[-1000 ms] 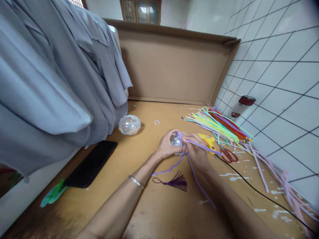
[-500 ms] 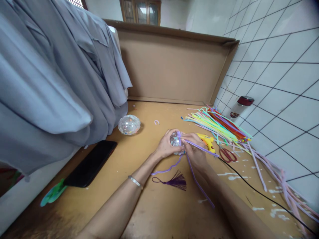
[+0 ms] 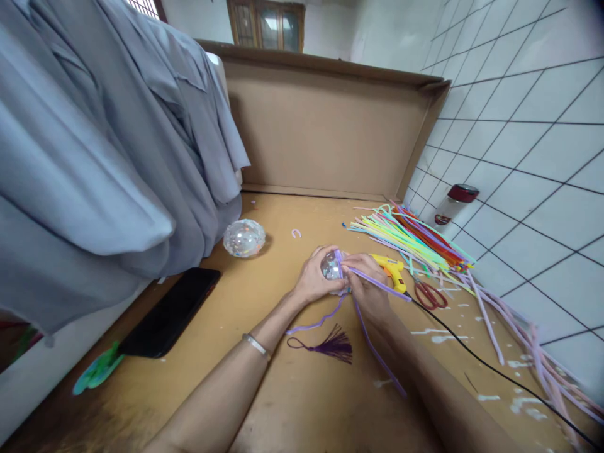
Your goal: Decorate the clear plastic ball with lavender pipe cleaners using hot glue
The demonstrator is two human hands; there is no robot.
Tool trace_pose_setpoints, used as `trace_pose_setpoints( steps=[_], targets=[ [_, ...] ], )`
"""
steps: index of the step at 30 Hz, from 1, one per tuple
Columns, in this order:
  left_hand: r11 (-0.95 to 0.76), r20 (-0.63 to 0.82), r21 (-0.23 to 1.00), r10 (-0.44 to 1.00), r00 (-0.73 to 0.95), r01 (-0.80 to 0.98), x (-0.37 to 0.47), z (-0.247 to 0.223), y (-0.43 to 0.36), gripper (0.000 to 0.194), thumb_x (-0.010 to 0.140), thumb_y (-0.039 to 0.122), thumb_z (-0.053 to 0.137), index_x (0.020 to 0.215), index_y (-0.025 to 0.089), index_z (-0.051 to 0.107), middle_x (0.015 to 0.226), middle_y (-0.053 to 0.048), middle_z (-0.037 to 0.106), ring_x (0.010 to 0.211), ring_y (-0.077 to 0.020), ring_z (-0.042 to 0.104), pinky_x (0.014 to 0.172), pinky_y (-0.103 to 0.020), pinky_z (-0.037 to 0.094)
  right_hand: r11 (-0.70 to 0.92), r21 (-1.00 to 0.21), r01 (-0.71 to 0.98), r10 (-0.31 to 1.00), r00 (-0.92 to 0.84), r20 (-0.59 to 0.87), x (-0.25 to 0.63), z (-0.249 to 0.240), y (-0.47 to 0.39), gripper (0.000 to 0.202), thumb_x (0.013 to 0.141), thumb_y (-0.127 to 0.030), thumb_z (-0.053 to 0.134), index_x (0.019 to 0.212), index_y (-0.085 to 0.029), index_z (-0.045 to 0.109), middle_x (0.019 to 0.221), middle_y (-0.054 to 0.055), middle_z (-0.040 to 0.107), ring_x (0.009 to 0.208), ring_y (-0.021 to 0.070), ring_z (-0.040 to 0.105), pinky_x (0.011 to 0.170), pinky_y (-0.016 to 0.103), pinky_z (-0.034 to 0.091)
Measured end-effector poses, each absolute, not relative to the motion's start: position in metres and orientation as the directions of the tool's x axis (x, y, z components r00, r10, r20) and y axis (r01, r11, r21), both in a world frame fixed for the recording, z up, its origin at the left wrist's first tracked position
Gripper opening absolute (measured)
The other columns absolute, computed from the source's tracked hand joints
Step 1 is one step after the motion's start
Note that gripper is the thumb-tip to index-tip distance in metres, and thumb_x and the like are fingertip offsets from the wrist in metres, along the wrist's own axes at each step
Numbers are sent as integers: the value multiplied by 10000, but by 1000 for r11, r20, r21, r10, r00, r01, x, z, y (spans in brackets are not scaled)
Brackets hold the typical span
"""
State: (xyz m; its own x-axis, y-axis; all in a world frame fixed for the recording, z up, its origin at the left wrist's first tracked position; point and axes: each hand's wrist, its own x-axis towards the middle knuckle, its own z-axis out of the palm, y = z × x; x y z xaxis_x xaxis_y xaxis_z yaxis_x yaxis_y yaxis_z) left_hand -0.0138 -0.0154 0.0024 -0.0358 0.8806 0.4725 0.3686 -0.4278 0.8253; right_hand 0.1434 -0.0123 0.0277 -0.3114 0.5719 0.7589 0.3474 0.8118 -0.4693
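My left hand [image 3: 315, 275] is curled around a small clear plastic ball [image 3: 329, 265] with coloured specks, bracing it above the table. Purple pipe cleaners wrap the ball's right side. The fingers of my right hand [image 3: 369, 280] pinch a purple pipe cleaner [image 3: 380, 284] against the ball; its long end sticks out to the right. Two more purple ends trail down from the ball, one wavy to the left and one straight to the right. Just below the hands lies a dark purple tassel [image 3: 330, 346] with a loop. Part of the ball is hidden by my fingers.
A yellow glue gun [image 3: 395, 272] with a black cord and red-handled scissors [image 3: 430, 294] lie right of my hands. Behind them is a pile of coloured pipe cleaners [image 3: 406, 236]. At left are a clear bowl-like piece [image 3: 244, 238] and a black phone [image 3: 172, 311]. Cardboard [image 3: 325, 126] stands behind.
Hardly anything differs. Both hands keep their hold on the ball and the pipe cleaner, and the view has shifted very slightly.
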Motion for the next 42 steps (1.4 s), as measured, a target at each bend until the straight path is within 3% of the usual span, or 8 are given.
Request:
trace_pose_setpoints(
  steps=[5,15,23,31,42],
  targets=[
    [-442,485,835,873,-59,329,-13,1,-16,769,564,252,798,1279,177,523,1267,-103,620,1172,-278,605,1063,-419,460,812,-475,338,573,-308,760,144,28,-12,219,956,-220,505,906,-260,715,920,46,699,901,204,638,812,373,522],
    [-517,556,777,831,-7,359,-14,3,-16,523,617,259,799,1110,186,644,1151,-78,675,1090,-242,638,1001,-379,490,802,-491,342,588,-303,750,146,24,-9,229,955,-267,501,910,-266,726,916,49,707,892,205,645,819,380,526],
    [-546,573,779,820,3,308,-15,2,-14,510,609,256,816,1090,173,668,1173,-90,684,1119,-239,640,1027,-376,483,810,-489,325,578,-292,762,145,24,-8,218,947,-233,515,909,-269,726,905,42,702,884,200,647,815,369,528],
    [-411,460,842,885,-68,349,-14,3,-16,794,555,276,833,1286,158,547,1260,-115,652,1148,-269,640,1031,-395,497,794,-502,344,597,-280,752,145,25,-10,224,947,-251,510,901,-263,729,903,46,705,891,205,651,821,378,528],
    [-489,525,794,851,-4,362,-14,7,-16,576,601,247,812,1150,166,659,1179,-97,685,1105,-247,647,1018,-383,495,785,-500,365,607,-295,738,146,26,-10,223,946,-245,511,881,-257,724,916,51,690,891,201,635,812,362,523]
  ],
)
